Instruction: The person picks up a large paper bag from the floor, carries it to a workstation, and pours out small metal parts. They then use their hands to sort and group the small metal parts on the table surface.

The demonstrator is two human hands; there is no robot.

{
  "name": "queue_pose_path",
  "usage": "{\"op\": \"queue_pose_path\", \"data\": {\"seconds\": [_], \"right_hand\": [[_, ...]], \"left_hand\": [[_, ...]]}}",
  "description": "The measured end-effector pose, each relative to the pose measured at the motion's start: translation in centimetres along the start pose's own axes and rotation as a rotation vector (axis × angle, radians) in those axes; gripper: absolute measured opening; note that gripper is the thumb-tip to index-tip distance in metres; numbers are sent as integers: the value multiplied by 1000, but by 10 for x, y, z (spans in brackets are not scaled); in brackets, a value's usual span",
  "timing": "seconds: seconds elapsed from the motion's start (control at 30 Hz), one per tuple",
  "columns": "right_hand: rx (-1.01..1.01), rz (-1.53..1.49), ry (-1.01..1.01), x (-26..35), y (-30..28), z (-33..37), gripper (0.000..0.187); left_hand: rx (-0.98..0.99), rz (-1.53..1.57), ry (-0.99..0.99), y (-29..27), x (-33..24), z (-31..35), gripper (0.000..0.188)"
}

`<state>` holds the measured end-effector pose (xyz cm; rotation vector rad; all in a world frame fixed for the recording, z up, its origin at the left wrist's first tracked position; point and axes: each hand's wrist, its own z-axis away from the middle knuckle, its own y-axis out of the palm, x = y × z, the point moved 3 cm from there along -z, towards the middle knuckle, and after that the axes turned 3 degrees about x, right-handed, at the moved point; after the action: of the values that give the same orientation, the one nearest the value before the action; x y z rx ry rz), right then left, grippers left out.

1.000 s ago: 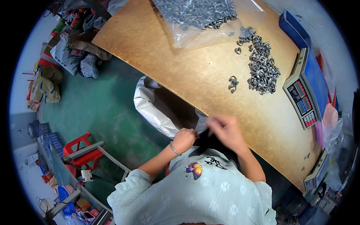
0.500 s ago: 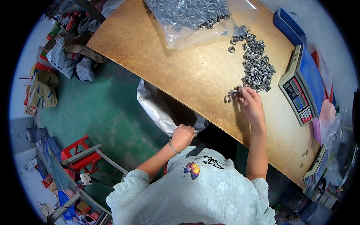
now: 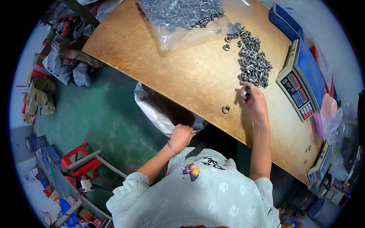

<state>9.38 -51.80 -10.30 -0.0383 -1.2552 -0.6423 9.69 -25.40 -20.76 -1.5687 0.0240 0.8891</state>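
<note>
My left hand [image 3: 181, 136] is closed on the rim of a white woven sack [image 3: 151, 110], which hangs open below the table edge. Over the table, the fingers of my right hand [image 3: 254, 102] pinch a small grey metal ring [image 3: 244, 93], partly hidden by the fingers; whether there is more than one cannot be made out. Just beyond these fingertips lies a long heap of similar rings [image 3: 254, 62]. One or two loose rings [image 3: 226, 109] rest apart from the heap, left of my right hand and closer to the table edge.
A clear plastic bag [image 3: 186, 17] full of rings lies on the wooden table [image 3: 171, 68]. To the right stand a digital scale [image 3: 298, 91] with a blue pan and a blue bin [image 3: 286, 21]. A red stool [image 3: 81, 159] is on the green floor, lower left.
The view has shifted slightly. My right hand has moved a little rightward over the table, and the loose ring on its left now lies nearer the edge. My left hand keeps its hold.
</note>
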Motion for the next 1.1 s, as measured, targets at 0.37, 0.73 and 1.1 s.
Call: {"op": "queue_pose_path", "data": {"seconds": [0.37,0.73,1.1], "right_hand": [[353,476,-116,-72,129,44,22],[445,860,-391,-45,93,75,24],[-278,180,-133,-16,-20,33,14]], "left_hand": [[-287,4,142,10,0,12,16],[-55,39,11,2,-8,21,15],[-48,10,22,-1,-8,7,15]]}}
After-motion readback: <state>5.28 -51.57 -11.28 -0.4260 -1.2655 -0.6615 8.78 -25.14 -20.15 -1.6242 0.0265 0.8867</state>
